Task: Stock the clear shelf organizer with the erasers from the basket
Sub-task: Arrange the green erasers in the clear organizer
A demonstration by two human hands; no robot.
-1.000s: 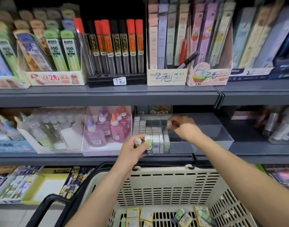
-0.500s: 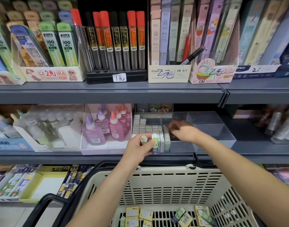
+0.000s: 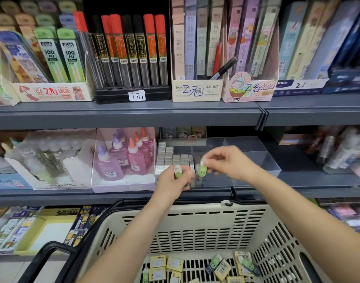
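Eraser to right hand; grey shelf

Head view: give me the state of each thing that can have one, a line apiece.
Left hand: fingers curled round the left eraser, held upright.
Right hand: fingers pinch the right eraser at the organizer's front.
Clear shelf organizer: open-topped, left side partly filled with rows of stocked erasers.
Basket: loose erasers lie on its bottom.
Glue bottles: upright, capped.
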